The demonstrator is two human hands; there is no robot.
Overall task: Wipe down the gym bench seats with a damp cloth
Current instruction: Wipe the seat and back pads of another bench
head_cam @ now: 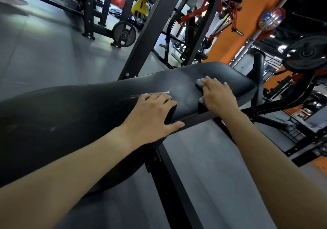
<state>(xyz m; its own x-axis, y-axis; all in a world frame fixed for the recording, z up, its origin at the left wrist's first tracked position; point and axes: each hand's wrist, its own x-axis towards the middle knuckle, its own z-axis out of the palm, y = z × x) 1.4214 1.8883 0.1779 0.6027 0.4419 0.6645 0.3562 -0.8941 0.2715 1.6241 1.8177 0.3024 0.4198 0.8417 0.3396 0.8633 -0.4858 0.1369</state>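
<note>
The grey cloth [198,83] sits bunched on the black bench pad [88,108], at two o'clock from frame centre, grasped under the right hand's [218,94] curled fingers. The left hand [152,115], at eight o'clock from it, lies flat and released on the pad. A leftward stroke could snag the torn strip [163,93], probably lifting more vinyl.
</note>
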